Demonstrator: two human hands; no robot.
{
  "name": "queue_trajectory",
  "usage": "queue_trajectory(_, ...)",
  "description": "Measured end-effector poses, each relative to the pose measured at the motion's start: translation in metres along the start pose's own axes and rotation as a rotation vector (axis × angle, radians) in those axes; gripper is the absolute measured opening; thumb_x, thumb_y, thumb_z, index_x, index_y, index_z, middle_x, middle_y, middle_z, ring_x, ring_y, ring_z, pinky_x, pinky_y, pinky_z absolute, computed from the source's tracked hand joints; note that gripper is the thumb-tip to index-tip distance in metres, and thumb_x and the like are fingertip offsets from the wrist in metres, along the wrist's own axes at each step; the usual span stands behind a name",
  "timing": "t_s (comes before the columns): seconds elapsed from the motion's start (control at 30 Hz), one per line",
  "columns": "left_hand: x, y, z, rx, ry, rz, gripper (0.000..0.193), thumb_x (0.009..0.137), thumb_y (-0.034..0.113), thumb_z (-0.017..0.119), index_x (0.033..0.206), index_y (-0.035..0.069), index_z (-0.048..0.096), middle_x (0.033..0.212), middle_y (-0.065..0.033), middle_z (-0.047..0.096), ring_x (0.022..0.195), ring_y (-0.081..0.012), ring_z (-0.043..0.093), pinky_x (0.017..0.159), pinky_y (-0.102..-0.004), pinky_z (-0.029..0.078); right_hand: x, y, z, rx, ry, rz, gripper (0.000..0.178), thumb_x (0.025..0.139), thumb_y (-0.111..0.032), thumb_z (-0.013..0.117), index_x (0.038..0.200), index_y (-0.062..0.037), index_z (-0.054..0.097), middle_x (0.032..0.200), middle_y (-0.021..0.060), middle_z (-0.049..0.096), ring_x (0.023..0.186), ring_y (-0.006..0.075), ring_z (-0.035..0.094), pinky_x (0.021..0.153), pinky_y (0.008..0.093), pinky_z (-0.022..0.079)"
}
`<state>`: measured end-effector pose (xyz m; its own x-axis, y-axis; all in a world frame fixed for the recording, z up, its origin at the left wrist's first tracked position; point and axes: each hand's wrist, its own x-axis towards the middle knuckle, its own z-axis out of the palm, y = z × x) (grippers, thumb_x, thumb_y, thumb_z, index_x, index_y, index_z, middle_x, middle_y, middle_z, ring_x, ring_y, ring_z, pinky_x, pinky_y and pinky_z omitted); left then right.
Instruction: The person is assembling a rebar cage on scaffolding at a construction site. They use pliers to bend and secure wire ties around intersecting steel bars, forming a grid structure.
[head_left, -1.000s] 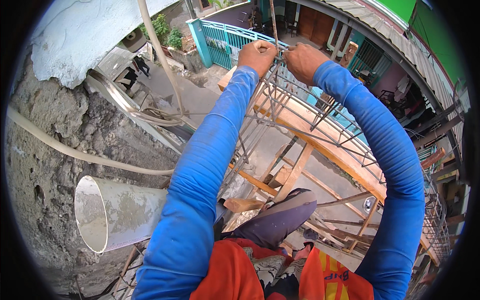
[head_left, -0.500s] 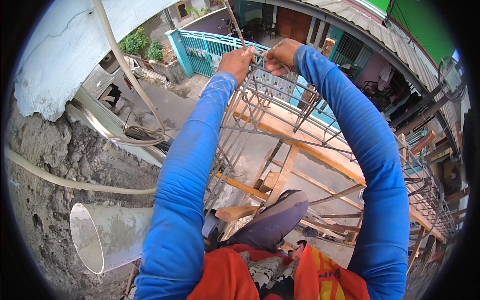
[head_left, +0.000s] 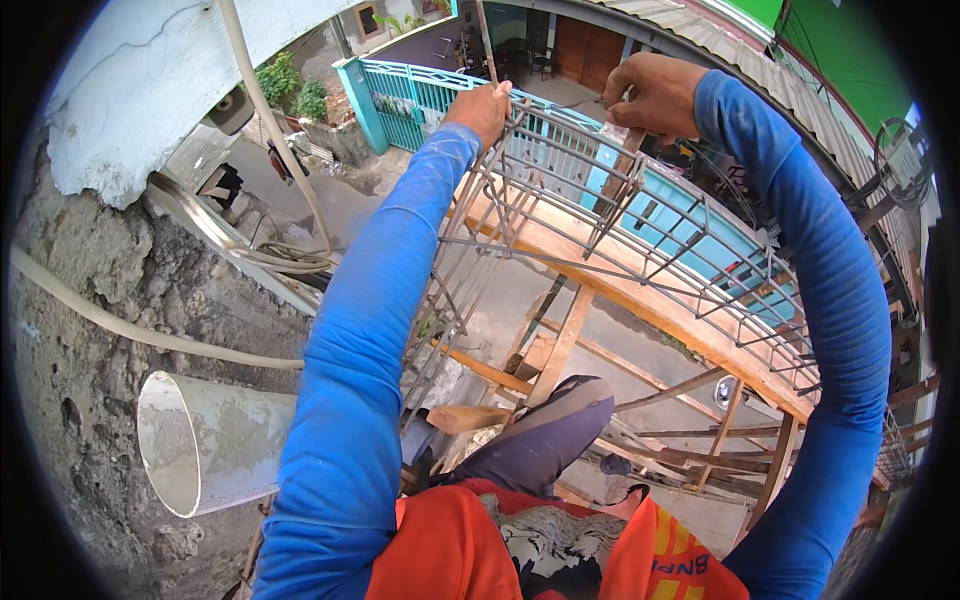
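My left hand (head_left: 482, 112) is closed around the near left end of a long steel rebar cage (head_left: 575, 262), where its bars and stirrups meet. A thin upright rod (head_left: 486, 40) rises just beyond those fingers. My right hand (head_left: 655, 95) is raised above the cage, to the right of the left hand and apart from it. Its fingers are curled together; whatever they may hold is too small to make out. Below the hands, the cage runs off to the right above a wooden formwork board (head_left: 690, 335).
A rough wall (head_left: 90, 270) stands at my left, with a wide white pipe (head_left: 235, 440) and a pale hose (head_left: 150, 360) before it. Timber props (head_left: 560, 345) stand beneath the board, near my bent leg (head_left: 540, 440). A turquoise gate (head_left: 400, 110) lies beyond, below me.
My right hand has left the cage end beside my left hand and moved right and upward. The left hand stays on the cage end.
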<state>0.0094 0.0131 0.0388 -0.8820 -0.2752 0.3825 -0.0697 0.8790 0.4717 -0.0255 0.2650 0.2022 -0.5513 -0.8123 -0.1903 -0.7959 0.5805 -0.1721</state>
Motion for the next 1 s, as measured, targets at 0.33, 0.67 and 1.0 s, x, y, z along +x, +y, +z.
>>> queue_trajectory(0.33, 0.006, 0.006, 0.020, 0.022, 0.126, -0.063, 0.052, 0.103, 0.045, 0.033, 0.098, 0.005, 0.066, 0.096, -0.0260, 0.067, 0.096, -0.0462, 0.061, 0.087, -0.0541, 0.047, -0.072, -0.081, -0.021, -0.615, 0.420, -0.016, 0.021, 0.087, -0.012, 0.055, 0.087, -0.0045, 0.075, 0.086, 0.0189, 0.072, 0.081, 0.0309, 0.072, 0.070, 0.0412, 0.057)
queue_trajectory(0.67, 0.020, -0.064, 0.027, 0.120, 0.216, -0.030, 0.064, 0.104, 0.053, 0.031, 0.090, -0.001, 0.062, 0.088, -0.0210, 0.067, 0.081, -0.0379, 0.064, 0.072, -0.0482, 0.046, -0.177, -0.066, 0.159, -0.028, 0.723, -0.212, 0.031, 0.082, -0.014, 0.059, 0.107, 0.0032, 0.062, 0.098, 0.0189, 0.065, 0.085, 0.0295, 0.067, 0.065, 0.0384, 0.056)
queue_trajectory(1.0, 0.024, -0.059, 0.031, -0.095, 0.142, -0.021, 0.059, 0.104, 0.052, 0.034, 0.081, 0.002, 0.055, 0.076, -0.0139, 0.059, 0.067, -0.0269, 0.056, 0.067, -0.0420, 0.045, -0.389, 0.306, 0.205, -0.034, 1.446, 1.012, 0.037, 0.093, -0.023, 0.060, 0.122, 0.0001, 0.059, 0.111, 0.0164, 0.066, 0.101, 0.0282, 0.065, 0.088, 0.0395, 0.052)
